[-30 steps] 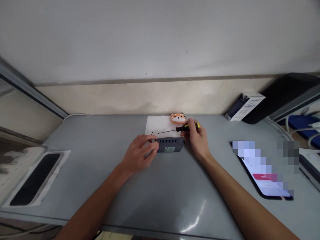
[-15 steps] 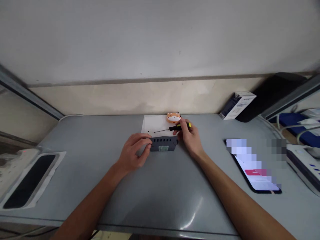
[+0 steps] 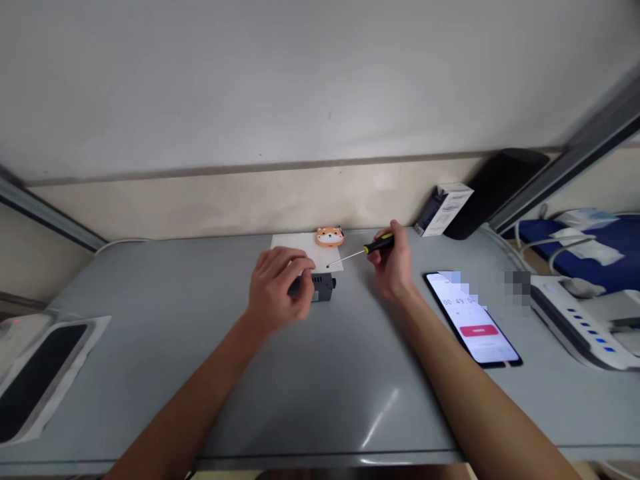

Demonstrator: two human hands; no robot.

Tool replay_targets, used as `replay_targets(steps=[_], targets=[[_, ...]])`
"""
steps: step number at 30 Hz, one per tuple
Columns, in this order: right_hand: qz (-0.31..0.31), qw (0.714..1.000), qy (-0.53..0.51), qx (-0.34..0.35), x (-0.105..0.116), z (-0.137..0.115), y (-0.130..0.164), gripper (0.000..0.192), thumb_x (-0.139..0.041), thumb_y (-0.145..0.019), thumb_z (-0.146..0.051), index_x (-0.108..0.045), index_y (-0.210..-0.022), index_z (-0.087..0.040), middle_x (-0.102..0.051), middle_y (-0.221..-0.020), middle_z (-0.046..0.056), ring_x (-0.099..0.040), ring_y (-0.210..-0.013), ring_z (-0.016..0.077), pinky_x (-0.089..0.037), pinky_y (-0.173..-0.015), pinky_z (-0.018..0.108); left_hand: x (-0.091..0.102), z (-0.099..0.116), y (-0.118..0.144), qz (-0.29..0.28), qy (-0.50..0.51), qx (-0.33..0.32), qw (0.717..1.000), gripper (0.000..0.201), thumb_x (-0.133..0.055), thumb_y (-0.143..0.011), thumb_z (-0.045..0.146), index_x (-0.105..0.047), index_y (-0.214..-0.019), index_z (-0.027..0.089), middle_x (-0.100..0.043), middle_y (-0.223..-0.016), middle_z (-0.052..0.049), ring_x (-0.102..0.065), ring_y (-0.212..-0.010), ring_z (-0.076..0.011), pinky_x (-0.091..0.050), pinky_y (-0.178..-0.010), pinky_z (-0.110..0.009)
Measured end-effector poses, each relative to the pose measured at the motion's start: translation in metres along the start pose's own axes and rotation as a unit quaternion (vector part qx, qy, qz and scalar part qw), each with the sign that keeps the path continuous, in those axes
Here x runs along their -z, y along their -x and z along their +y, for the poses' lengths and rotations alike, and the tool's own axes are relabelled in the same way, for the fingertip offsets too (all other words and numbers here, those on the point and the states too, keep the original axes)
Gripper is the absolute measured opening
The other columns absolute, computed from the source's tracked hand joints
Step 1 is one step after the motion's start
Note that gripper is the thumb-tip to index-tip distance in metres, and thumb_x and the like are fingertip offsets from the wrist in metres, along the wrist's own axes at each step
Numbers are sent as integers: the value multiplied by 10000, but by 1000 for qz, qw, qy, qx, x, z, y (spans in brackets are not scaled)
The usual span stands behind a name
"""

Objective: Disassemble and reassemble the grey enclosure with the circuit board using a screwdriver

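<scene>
To do this step well I judge the dark box [image 3: 320, 287] must stay flat and pinned while the screwdriver tip comes down square onto its work, so the two hands should press and steer together, not fight each other.

On the left of the grey table [image 3: 150, 320], a black slab in a white sleeve [image 3: 37, 370] lies well apart from the work. My left hand [image 3: 277, 287] lies over the left part of the box, fingers curled down around it and clamping it to the table. The box sits at the near edge of a white sheet [image 3: 300, 243], where an orange animal figure [image 3: 329, 236] stands at the back. My right hand [image 3: 393, 263] is closed around the black and yellow handle of the screwdriver [image 3: 367, 249], its thin shaft slanting down-left toward the box's right end; whether the tip touches, I cannot tell. Further right lies a phone [image 3: 475, 323] with a lit screen, then a white power strip [image 3: 580, 320].
</scene>
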State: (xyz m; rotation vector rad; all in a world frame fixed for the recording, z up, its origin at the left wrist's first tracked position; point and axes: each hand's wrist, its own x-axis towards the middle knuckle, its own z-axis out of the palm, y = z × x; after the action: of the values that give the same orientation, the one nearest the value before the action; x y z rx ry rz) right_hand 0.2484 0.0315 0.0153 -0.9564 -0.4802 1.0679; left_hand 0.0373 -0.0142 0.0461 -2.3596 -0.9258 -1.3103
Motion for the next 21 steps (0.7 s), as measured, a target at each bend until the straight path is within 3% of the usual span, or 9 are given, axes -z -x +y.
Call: replay_targets(steps=[4, 9, 16, 21], targets=[[-22, 1000, 11, 0, 7, 2, -6, 441, -704, -785, -614, -521, -672, -229, -525, -597, -69, -351, -360, 39, -251, -378, 253, -9, 5, 17, -40, -11, -28, 999, 130, -617, -893, 116, -641, -965, 221, -760, -913, -38, -708, -850, -215, -489, -806, -378], [-64, 996, 64, 16, 10, 5, -8, 473, -626, -836, -667, -490, -674, -244, -463, -559, -70, -338, -358, 61, -241, -369, 270, -10, 3, 28, -71, 11, -9, 997, 190, -663, -887, 136, -677, -1042, 246, -779, -993, -30, -729, -893, -219, -496, -857, -393], [-47, 998, 39, -28, 4, 10, -2, 440, -687, -797, -606, -510, -647, -233, -432, -530, -72, -330, -357, 47, -219, -356, 234, -13, 3, 27, -70, 17, -10, 997, 141, -659, -921, 132, -670, -1001, 247, -772, -970, -20, -728, -861, -190, -508, -830, -366], [-60, 997, 55, -18, 5, 12, -2, 476, -675, -814, -645, -498, -650, -235, -452, -545, -68, -321, -358, 47, -215, -354, 246, -14, 3, 28, -54, 7, -16, 998, 124, -654, -928, 134, -647, -999, 235, -771, -955, -23, -728, -846, -186, -505, -837, -364]])
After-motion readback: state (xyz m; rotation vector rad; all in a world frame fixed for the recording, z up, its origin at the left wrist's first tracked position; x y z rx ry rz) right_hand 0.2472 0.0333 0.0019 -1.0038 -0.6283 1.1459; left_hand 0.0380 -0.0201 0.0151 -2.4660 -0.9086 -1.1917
